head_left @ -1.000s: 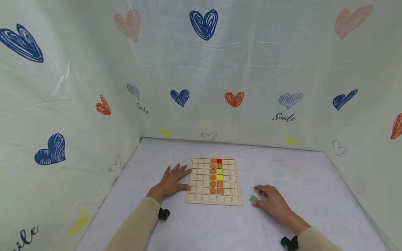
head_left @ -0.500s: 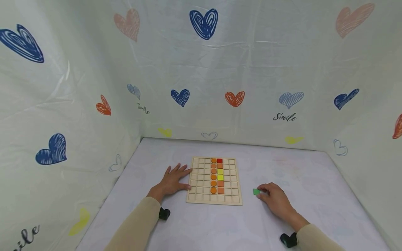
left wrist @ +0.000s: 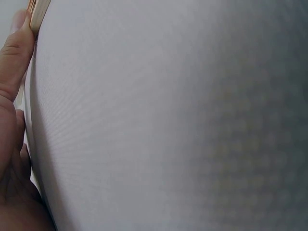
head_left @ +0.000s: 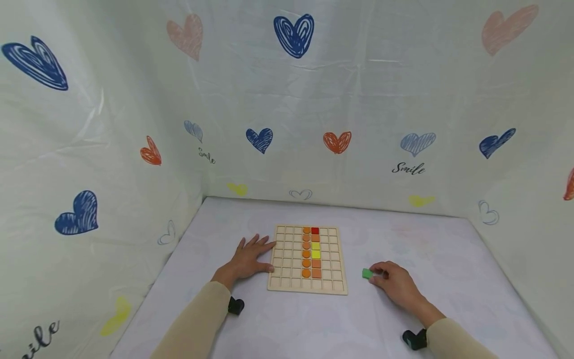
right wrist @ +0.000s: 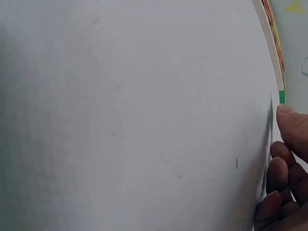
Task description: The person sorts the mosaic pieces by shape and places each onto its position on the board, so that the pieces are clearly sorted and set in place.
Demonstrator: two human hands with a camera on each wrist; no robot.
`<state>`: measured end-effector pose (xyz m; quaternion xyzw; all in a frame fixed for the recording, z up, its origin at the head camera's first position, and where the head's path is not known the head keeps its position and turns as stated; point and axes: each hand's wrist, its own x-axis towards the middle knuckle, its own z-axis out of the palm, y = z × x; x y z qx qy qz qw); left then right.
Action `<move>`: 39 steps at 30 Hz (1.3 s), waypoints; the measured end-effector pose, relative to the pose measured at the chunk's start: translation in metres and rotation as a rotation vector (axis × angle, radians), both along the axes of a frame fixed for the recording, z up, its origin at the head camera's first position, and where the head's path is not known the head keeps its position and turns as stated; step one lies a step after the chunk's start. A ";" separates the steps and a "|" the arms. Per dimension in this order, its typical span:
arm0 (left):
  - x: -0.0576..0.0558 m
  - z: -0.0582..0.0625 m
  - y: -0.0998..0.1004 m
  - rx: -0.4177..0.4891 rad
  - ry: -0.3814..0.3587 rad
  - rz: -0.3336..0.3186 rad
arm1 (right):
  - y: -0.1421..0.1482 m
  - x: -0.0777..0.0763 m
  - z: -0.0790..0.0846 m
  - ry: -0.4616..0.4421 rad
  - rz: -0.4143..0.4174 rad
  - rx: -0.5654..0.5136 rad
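Observation:
A pale wooden grid board (head_left: 284, 283) lies on the white-covered table. One of its columns holds orange round discs (head_left: 307, 254). Beside them runs a column of square tiles: a red tile (head_left: 315, 231) at the top, then orange and yellow tiles (head_left: 316, 254). My left hand (head_left: 245, 260) rests with spread fingers against the board's left edge; in the left wrist view its thumb (left wrist: 15, 57) touches the board's edge. Right of the board, my right hand (head_left: 396, 284) pinches a green square tile (head_left: 367, 273) between thumb and fingers. The right wrist view shows this tile (right wrist: 282, 97) at the thumb tip.
White curtains with printed hearts (head_left: 293, 36) stand behind and beside the table (head_left: 314, 324). A black wrist camera (head_left: 235, 305) sits below the left wrist, another black camera (head_left: 414, 339) below the right one.
My right fingers have closed from a wider spread onto the green tile, which has shifted slightly right and farther from me. The left hand stays at the board's edge.

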<state>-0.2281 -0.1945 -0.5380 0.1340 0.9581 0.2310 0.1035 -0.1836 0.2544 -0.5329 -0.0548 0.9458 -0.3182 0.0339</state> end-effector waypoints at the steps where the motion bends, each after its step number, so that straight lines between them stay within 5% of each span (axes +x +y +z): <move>1: 0.000 0.000 0.000 0.001 -0.001 0.001 | 0.001 0.000 0.000 0.003 -0.004 -0.016; 13: -0.001 -0.003 0.000 -0.011 -0.006 0.010 | 0.006 0.000 -0.004 0.060 -0.067 -0.138; 39: 0.001 -0.002 0.000 -0.001 -0.001 0.011 | -0.025 -0.007 0.001 0.067 -0.076 -0.203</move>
